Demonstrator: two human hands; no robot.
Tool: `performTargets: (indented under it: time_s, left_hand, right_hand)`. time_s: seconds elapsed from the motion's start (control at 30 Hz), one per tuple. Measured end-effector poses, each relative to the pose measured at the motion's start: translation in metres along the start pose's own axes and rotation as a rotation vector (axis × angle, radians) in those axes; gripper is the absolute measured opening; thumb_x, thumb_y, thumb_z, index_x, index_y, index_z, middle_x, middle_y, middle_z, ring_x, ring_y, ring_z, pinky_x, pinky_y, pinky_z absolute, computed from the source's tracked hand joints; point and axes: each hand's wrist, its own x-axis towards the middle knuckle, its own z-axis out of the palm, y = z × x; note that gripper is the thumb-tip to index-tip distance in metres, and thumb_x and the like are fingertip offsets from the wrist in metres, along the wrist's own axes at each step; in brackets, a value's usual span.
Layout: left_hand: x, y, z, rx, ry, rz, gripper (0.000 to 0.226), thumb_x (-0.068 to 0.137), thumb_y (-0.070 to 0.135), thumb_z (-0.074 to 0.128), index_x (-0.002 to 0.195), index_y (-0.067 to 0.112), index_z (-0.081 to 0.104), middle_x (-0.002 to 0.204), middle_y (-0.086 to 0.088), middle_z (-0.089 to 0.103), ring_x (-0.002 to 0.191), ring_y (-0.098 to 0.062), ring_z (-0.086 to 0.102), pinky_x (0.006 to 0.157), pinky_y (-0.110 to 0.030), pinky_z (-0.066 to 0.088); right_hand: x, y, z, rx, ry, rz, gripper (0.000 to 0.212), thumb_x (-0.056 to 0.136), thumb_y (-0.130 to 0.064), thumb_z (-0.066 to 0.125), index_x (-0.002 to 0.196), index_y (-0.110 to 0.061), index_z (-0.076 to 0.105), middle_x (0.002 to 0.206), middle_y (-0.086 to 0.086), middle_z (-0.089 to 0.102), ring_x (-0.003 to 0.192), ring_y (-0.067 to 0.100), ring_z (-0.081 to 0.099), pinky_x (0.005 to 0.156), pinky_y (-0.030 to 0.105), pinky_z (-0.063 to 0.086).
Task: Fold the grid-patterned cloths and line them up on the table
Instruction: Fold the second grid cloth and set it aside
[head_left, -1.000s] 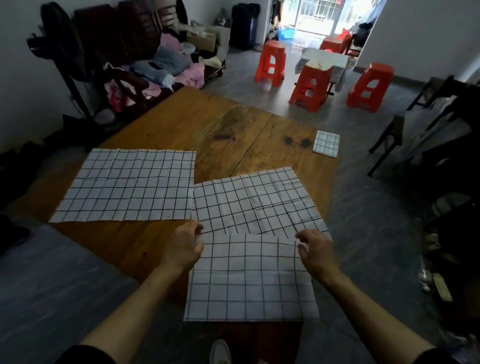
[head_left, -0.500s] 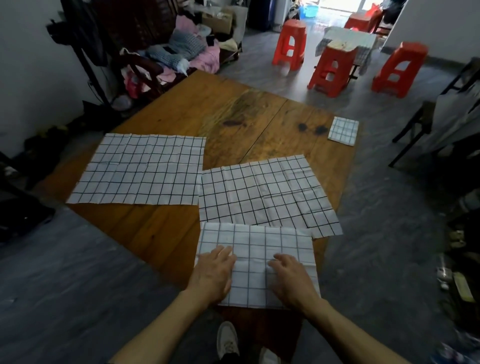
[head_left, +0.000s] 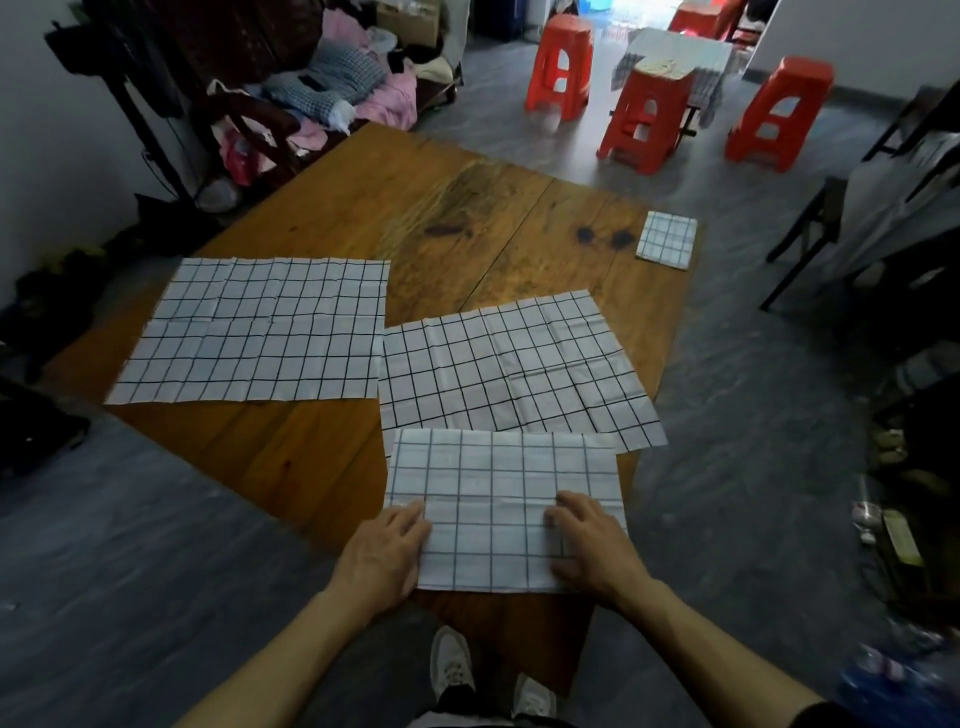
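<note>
Half-folded cloth (head_left: 504, 499) lies on the table (head_left: 332, 208) under the flat-spread left hand (head_left: 382, 558) and right hand (head_left: 592, 548).

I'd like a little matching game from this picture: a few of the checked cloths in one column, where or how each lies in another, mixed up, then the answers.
Things
1. cloth under the hands
2. small folded cloth
3. left cloth
4. middle cloth

Places or states
A. spread open, alone on the table's left side
B. at the near edge, folded in half, both hands on it
C. at the far right corner, folded small
D. spread open, its near edge tucked beneath another cloth

Pairs: 1-B, 2-C, 3-A, 4-D
</note>
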Motion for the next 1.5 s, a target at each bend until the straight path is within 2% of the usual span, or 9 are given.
performTargets:
  time_s: [0.1,0.23,0.4,0.63,0.87,1.07,1.17,1.33,1.5]
  left_hand:
    - [-0.001,0.000,-0.002,-0.022,0.000,-0.057,0.054,0.086,0.040,0.062,0.135,0.027,0.044,0.151,-0.001,0.037,0.134,-0.023,0.040,0.100,-0.036,0.044]
    - [0.007,0.018,-0.010,-0.047,0.025,-0.075,0.046,0.086,0.036,0.063,0.127,0.022,0.050,0.143,-0.005,0.045,0.129,-0.024,0.044,0.101,-0.036,0.042]
    - [0.019,0.067,-0.001,-0.090,0.065,0.001,0.046,0.087,0.039,0.063,0.128,0.021,0.052,0.145,-0.006,0.044,0.133,-0.023,0.041,0.106,-0.038,0.038]
    - [0.010,0.077,0.014,-0.086,0.083,-0.010,0.053,0.080,0.047,0.069,0.124,0.024,0.051,0.144,-0.006,0.045,0.130,-0.024,0.043,0.101,-0.037,0.042]
    - [-0.002,0.039,0.008,-0.056,0.053,-0.071,0.058,0.069,0.047,0.081,0.118,0.027,0.058,0.138,-0.008,0.053,0.123,-0.028,0.053,0.091,-0.040,0.051]
    - [-0.008,0.005,0.003,-0.009,-0.003,0.066,0.057,0.069,0.050,0.078,0.116,0.034,0.050,0.136,-0.009,0.054,0.117,-0.029,0.058,0.080,-0.038,0.056]
    - [-0.009,-0.005,-0.002,0.008,-0.064,0.129,0.060,0.072,0.048,0.075,0.123,0.036,0.046,0.147,-0.006,0.044,0.127,-0.027,0.050,0.089,-0.037,0.052]
    - [-0.015,-0.011,-0.006,0.085,-0.103,0.162,0.077,0.060,0.040,0.083,0.127,0.030,0.045,0.146,-0.002,0.044,0.128,-0.023,0.049,0.092,-0.037,0.052]
    - [-0.027,-0.011,-0.007,0.072,0.009,0.139,0.063,0.054,0.031,0.088,0.109,0.027,0.058,0.128,-0.003,0.060,0.110,-0.020,0.060,0.081,-0.031,0.056]
  right_hand:
    - [-0.009,0.012,-0.006,0.022,0.021,0.043,0.060,0.085,-0.041,0.068,0.138,-0.030,0.042,0.157,0.000,0.025,0.143,0.021,0.025,0.116,0.038,0.030]
    - [-0.016,0.011,-0.007,0.049,0.109,0.079,0.041,0.090,-0.036,0.061,0.129,-0.025,0.051,0.150,0.003,0.034,0.136,0.021,0.033,0.109,0.035,0.038]
    - [-0.013,-0.026,0.017,0.046,0.158,-0.084,0.044,0.084,-0.050,0.056,0.122,-0.029,0.050,0.133,-0.004,0.042,0.120,0.015,0.043,0.098,0.034,0.046]
    - [-0.020,-0.036,0.038,0.065,0.153,-0.018,0.052,0.079,-0.046,0.069,0.125,-0.028,0.050,0.146,0.003,0.036,0.134,0.022,0.035,0.109,0.038,0.038]
    - [-0.038,0.011,0.025,0.122,0.204,0.039,0.055,0.075,-0.040,0.078,0.124,-0.028,0.058,0.143,0.004,0.042,0.131,0.023,0.040,0.104,0.041,0.043]
    - [-0.043,0.039,0.014,0.031,0.112,-0.039,0.058,0.078,-0.048,0.073,0.131,-0.036,0.051,0.150,-0.002,0.035,0.140,0.020,0.032,0.109,0.043,0.040]
    - [-0.042,0.046,0.009,0.008,0.059,-0.074,0.056,0.084,-0.050,0.066,0.136,-0.040,0.046,0.153,-0.005,0.029,0.143,0.017,0.025,0.114,0.041,0.034]
    - [-0.041,0.049,0.001,-0.049,-0.016,-0.094,0.057,0.093,-0.028,0.059,0.143,-0.042,0.035,0.159,-0.006,0.016,0.148,0.018,0.014,0.120,0.040,0.025]
    - [-0.038,0.043,-0.004,-0.052,0.004,-0.102,0.059,0.092,-0.021,0.058,0.145,-0.034,0.035,0.159,-0.003,0.018,0.147,0.021,0.016,0.120,0.037,0.018]
